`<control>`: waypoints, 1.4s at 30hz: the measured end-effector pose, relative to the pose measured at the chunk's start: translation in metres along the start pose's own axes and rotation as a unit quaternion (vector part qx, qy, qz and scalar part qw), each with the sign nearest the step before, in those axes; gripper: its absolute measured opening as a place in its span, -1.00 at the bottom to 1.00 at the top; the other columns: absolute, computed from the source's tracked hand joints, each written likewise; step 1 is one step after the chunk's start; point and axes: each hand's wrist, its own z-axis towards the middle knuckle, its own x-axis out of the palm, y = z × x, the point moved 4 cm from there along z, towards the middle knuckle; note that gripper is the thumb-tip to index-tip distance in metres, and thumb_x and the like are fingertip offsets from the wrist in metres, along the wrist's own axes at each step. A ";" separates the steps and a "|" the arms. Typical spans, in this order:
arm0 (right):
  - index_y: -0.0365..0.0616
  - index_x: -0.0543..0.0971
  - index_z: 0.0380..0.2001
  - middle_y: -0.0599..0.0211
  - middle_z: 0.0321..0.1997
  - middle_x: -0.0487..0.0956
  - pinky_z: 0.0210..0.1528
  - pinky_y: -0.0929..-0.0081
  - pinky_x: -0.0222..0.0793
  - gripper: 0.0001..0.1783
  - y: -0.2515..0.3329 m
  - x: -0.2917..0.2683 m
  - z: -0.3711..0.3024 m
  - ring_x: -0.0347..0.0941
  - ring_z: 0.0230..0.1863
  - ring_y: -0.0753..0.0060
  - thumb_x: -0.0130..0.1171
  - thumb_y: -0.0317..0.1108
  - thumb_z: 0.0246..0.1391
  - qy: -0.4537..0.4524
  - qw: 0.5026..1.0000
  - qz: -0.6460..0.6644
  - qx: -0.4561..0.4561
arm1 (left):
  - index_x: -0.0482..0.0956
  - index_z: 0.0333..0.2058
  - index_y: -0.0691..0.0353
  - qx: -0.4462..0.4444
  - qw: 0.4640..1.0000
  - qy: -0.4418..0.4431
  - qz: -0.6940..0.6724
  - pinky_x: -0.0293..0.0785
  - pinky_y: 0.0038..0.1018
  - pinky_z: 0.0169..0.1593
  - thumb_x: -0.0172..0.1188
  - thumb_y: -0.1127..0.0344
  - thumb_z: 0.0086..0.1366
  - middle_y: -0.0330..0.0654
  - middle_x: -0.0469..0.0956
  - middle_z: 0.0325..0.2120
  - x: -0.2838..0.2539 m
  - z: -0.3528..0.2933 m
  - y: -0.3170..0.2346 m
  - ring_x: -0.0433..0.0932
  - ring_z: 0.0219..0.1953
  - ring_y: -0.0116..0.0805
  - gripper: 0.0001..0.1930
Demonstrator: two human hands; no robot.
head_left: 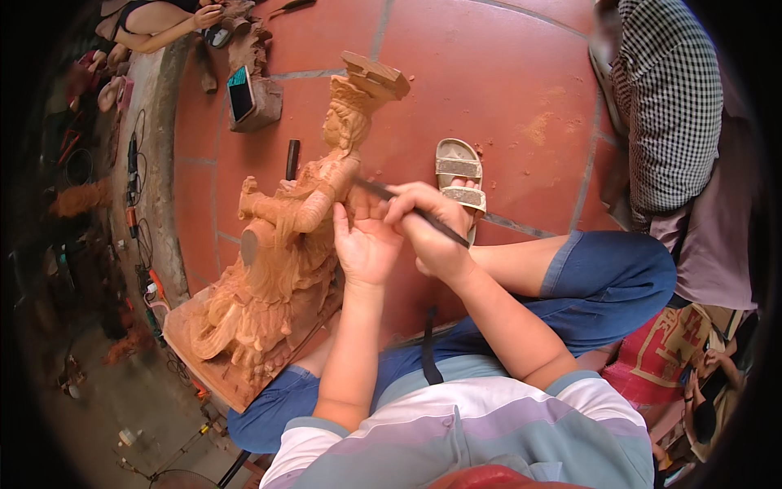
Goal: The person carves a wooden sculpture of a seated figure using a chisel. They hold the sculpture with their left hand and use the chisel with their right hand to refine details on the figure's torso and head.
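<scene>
A carved wooden statue (297, 204) of a figure with a tall headdress leans across the floor in front of me, its wide base (208, 326) at lower left by my leg. My right hand (432, 228) is closed around a slim dark carving chisel (444, 226). The chisel's far end points at the statue's upper arm and shoulder; whether it touches the wood I cannot tell. Beside that arm, my left hand (368, 244) is palm up with thumb and fingers apart, close against the carving and just under the chisel. Its fingertips are partly hidden.
A phone (240, 94) rests against a wooden block (265, 106) on red tiles. A short dark rod (292, 159) lies behind the statue. Left, a ledge (159, 163) carries cords and tools. A seated person in checked cloth (672, 106) is at right; another person's arm (167, 33) shows top left.
</scene>
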 end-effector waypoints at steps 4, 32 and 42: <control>-0.29 0.54 -0.51 0.12 -0.26 0.54 -0.12 0.55 0.35 -0.81 -0.002 0.011 0.005 0.49 -0.22 0.35 -0.04 -0.71 -0.15 0.008 0.989 -0.116 -0.093 | 0.35 0.13 0.18 -0.021 0.998 0.061 0.001 0.15 -0.26 0.27 -0.16 -0.09 0.38 -0.15 0.38 0.12 0.009 0.003 0.002 0.34 0.14 -0.24 -0.46; -0.26 0.52 -0.61 0.20 -0.48 0.54 -0.22 0.47 0.42 -0.88 0.007 0.015 -0.004 0.52 -0.37 0.32 0.04 -0.68 -0.23 0.043 0.997 -0.032 -0.060 | 0.37 0.08 0.25 -0.087 0.962 0.248 -0.071 0.12 -0.31 0.30 -0.14 -0.11 0.37 -0.15 0.40 0.04 -0.017 0.010 -0.010 0.30 0.15 -0.29 -0.44; -0.26 0.50 -0.62 0.22 -0.47 0.54 -0.10 0.44 0.45 -0.88 0.005 0.012 -0.001 0.54 -0.34 0.34 0.04 -0.69 -0.24 0.013 0.996 -0.033 -0.083 | 0.27 0.17 0.19 -0.048 0.983 0.157 -0.079 0.44 -0.35 0.07 -0.10 -0.13 0.35 -0.11 0.42 0.05 -0.009 0.004 0.000 0.52 -0.13 -0.31 -0.41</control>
